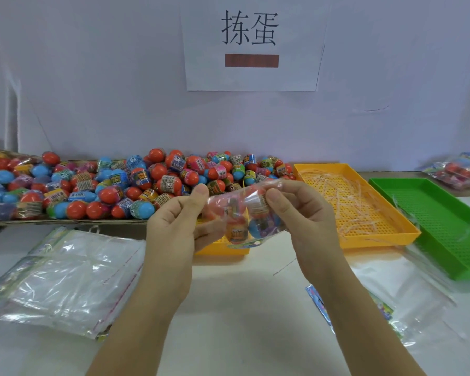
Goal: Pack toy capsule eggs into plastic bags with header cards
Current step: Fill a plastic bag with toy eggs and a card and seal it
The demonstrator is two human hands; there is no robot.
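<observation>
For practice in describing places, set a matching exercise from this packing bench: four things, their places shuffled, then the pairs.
1 loose eggs
2 large orange tray
3 filled bag
4 empty bags

A pinched by left hand and right hand
B heaped at the back, left
C right of the hands
D flat at the front, left

Pairs: 1-B, 2-C, 3-A, 4-D

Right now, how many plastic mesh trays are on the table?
3. An orange tray sits right of the bag; a green tray lies further right; a yellow-orange tray shows only partly below the bag, mostly hidden.
</observation>
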